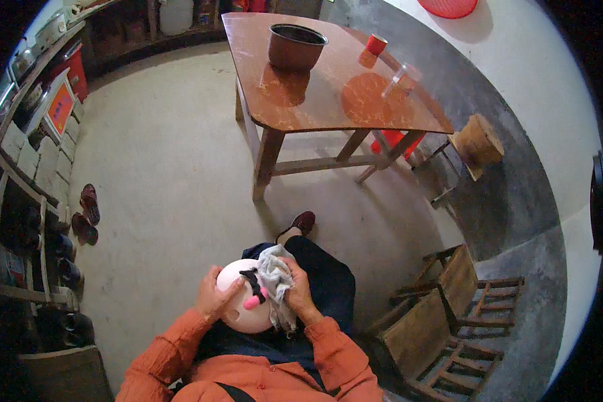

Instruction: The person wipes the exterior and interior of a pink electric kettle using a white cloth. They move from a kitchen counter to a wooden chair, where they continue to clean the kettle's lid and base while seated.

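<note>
A round white helmet-like thing (246,317) rests on my lap, with a black strap-like piece (253,281) and a bright pink piece (254,299) on its upper face. My left hand (215,295) grips its left side, the thumb reaching over the top. In my right hand (300,289) is a crumpled grey cloth (273,271), pressed against the right side of the white thing. The cloth hangs down past that edge and covers part of it. Some of my right fingers are hidden behind the cloth.
Ahead stands a wooden table (335,110) with a brown pot (295,50), a red cup (376,44) and a clear cup (403,76). Wooden chairs (415,328) are at the right. Brown shoes (90,204) lie by the left shelf (43,228). A woven stool (479,144) stands by the wall.
</note>
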